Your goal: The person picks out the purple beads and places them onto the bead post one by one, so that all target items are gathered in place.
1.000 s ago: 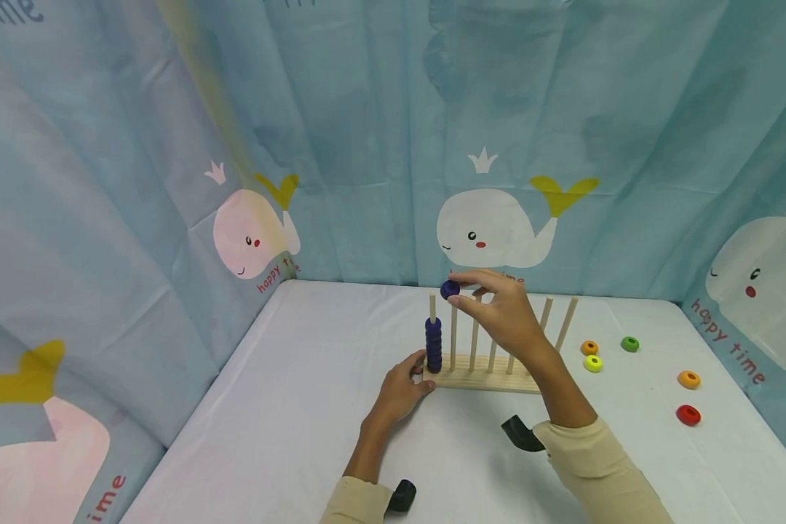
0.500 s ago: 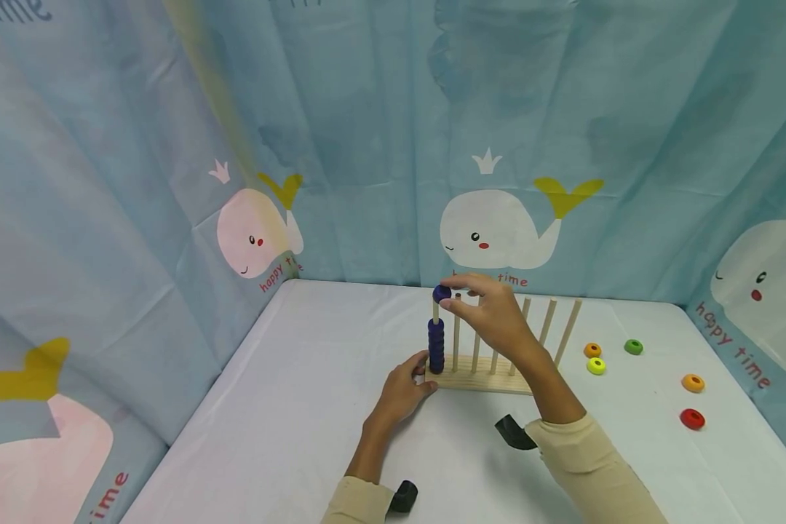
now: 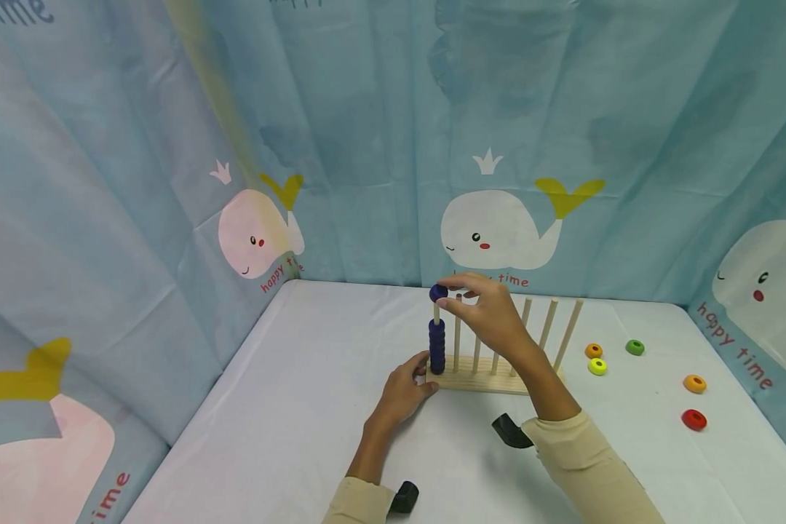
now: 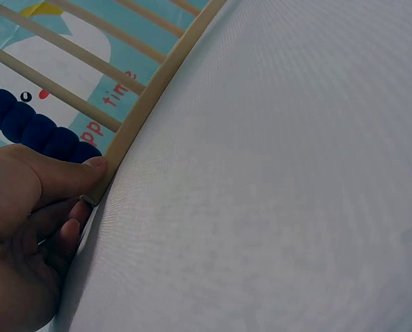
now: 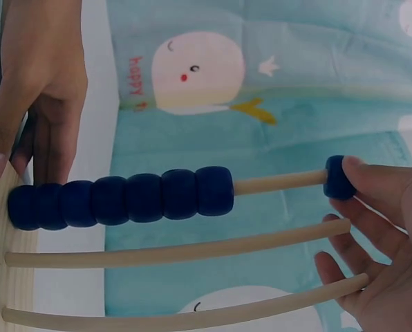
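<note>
My right hand [image 3: 487, 313] pinches a dark blue bead [image 5: 339, 178] between thumb and fingers at the tip of the leftmost peg [image 5: 278, 182]. Lower on that same peg sits a stack of several dark blue beads [image 3: 437, 347], with a bare stretch of peg between stack and held bead. At the left end of the wooden base [image 3: 474, 380], my left hand [image 3: 402, 393] grips the board; its thumb lies on the front edge in the left wrist view. Several bare pegs [image 5: 178, 249] rise from the base to the right of the stack.
Loose beads lie on the white table [image 3: 288, 407] right of the rack: orange [image 3: 593, 351], yellow [image 3: 597, 366], green [image 3: 634, 347], a second orange bead [image 3: 695, 383] and a red bead [image 3: 694, 419]. A whale-print curtain [image 3: 367, 145] stands behind the table.
My right hand has carried the blue bead leftward, from above the second peg to the top of the leftmost peg. The left hand keeps its grip on the base.
</note>
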### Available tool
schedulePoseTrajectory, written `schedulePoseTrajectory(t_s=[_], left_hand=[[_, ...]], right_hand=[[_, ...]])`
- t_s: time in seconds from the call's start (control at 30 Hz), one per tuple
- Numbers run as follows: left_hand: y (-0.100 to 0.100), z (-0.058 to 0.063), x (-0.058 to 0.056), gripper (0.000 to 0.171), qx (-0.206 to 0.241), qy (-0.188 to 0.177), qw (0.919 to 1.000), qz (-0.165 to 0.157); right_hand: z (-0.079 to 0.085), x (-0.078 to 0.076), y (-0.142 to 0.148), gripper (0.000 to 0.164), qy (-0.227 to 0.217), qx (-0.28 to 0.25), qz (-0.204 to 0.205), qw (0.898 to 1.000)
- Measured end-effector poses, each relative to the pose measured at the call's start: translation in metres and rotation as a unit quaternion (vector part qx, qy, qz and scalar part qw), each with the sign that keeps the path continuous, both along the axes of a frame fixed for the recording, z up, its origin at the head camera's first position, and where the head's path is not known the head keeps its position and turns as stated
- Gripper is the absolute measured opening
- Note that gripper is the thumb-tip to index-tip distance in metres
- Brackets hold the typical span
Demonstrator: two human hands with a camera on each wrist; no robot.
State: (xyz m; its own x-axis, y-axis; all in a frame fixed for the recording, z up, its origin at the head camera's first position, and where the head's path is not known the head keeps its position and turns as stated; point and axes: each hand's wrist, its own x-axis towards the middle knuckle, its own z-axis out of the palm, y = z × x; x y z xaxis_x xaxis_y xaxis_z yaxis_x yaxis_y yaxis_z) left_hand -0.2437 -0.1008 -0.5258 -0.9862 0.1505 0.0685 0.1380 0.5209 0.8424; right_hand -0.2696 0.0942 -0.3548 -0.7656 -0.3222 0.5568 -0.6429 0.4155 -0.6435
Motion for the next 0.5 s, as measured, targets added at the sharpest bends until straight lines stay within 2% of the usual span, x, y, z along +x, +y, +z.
schedulePoseTrajectory(t_s=[0.5], left_hand=[[0.0006,-0.0002,0.0008,0.065,-0.004,-0.002,1.0,0.003]], right_hand=[[-0.0003,0.0007,-0.0001,0.034,-0.011,0.003,0.001,1.0]])
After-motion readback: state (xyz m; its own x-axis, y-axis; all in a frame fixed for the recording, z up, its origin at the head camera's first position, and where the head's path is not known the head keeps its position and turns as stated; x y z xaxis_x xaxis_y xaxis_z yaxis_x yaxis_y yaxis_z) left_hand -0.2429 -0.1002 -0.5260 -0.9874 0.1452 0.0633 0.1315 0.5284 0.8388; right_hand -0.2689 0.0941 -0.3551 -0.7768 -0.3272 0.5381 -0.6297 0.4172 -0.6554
